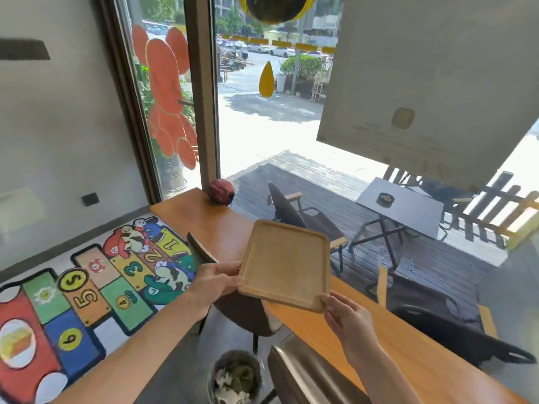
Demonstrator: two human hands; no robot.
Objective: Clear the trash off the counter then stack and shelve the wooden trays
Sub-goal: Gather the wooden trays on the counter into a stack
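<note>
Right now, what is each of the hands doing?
Left hand: closed on the wooden tray's left edge.
Right hand: gripping the same tray's near right corner.

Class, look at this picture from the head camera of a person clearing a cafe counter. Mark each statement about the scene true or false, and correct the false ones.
1. Both hands hold the wooden tray. True: the left hand has a grip on its left edge, the right hand on its near right corner.
2. The tray is piled with trash. False: its surface is bare.
3. A bin with crumpled waste stands on the floor below the hands. True.
4. The tray lies flat on the counter. False: it is held tilted above it.
5. A dark red round object sits at the counter's far end by the window. True.
</note>
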